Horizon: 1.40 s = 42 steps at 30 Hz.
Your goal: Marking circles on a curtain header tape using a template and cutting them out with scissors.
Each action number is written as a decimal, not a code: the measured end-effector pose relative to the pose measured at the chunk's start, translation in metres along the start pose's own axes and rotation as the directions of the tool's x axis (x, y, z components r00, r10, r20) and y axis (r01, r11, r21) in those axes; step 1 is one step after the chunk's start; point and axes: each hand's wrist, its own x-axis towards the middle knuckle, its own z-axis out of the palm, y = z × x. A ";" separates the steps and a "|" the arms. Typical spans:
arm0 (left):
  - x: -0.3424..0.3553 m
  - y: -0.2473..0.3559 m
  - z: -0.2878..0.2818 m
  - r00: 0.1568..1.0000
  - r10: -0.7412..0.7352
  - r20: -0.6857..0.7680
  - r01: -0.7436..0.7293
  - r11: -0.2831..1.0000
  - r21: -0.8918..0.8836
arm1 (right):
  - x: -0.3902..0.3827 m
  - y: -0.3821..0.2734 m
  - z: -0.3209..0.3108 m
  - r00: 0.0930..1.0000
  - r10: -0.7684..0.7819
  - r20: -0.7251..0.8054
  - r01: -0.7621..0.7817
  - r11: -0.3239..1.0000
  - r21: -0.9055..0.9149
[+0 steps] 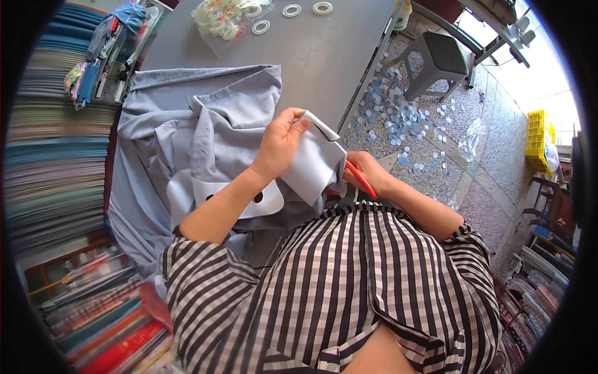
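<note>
My left grip (281, 142) pinches the folded upper edge of a grey-blue cloth (159, 134) between thumb and fingers, lifting that part in front of my body. The rest lies in loose folds across the grey surface (314, 78) and drapes over its left side. My right grip (369, 173) is curled around a red-handled tool (361, 179) just beside the raised cloth; its working end is hidden. Beyond the cloth, a clear bag of pale rings (221, 19) sits near three loose eyelet rings (255, 28). Blue and white discs (389, 106) litter the floor by a stool (441, 53).
</note>
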 end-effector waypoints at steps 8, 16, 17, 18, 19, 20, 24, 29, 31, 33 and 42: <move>-0.009 0.022 -0.010 0.935 -0.247 0.253 0.257 0.966 -0.004 | -0.011 -0.014 0.012 0.990 0.125 -0.068 -0.124 0.992 0.018; -0.009 0.005 0.004 0.912 -0.340 0.229 0.402 0.853 -0.332 | -0.017 -0.004 0.028 0.976 0.202 -0.085 -0.189 0.972 0.136; -0.010 0.004 0.008 0.897 -0.378 0.229 0.441 0.790 -0.426 | -0.017 -0.005 0.029 0.964 0.254 -0.079 -0.238 0.956 0.173; -0.012 0.003 0.010 0.897 -0.376 0.232 0.441 0.792 -0.423 | -0.016 -0.004 0.029 0.964 0.253 -0.084 -0.236 0.956 0.175; -0.015 0.000 0.011 0.903 -0.356 0.241 0.427 0.812 -0.399 | -0.016 -0.002 0.030 0.968 0.209 -0.140 -0.195 0.975 0.109; -0.018 -0.002 0.013 0.908 -0.337 0.250 0.411 0.831 -0.375 | -0.015 -0.001 0.030 0.968 0.162 -0.192 -0.157 0.987 0.040; -0.023 -0.006 0.020 0.900 -0.309 0.309 0.408 0.846 -0.343 | -0.013 -0.004 0.026 0.954 0.114 -0.279 -0.144 0.986 -0.089; -0.018 -0.016 0.026 0.951 -0.159 0.266 0.186 0.979 -0.081 | -0.015 0.016 0.039 0.935 0.049 -0.351 -0.073 0.996 -0.055; -0.014 -0.019 0.028 0.957 -0.150 0.247 0.149 0.989 0.022 | -0.016 0.022 0.043 0.928 0.058 -0.369 -0.072 0.997 -0.026; -0.009 -0.020 0.029 0.961 -0.198 0.193 0.098 0.897 0.432 | -0.019 0.023 0.047 0.907 0.196 -0.372 -0.129 0.972 0.198; 0.008 -0.029 0.026 0.976 0.218 0.001 -0.175 0.781 0.599 | -0.006 0.019 0.034 0.837 0.464 -0.289 -0.178 0.731 0.659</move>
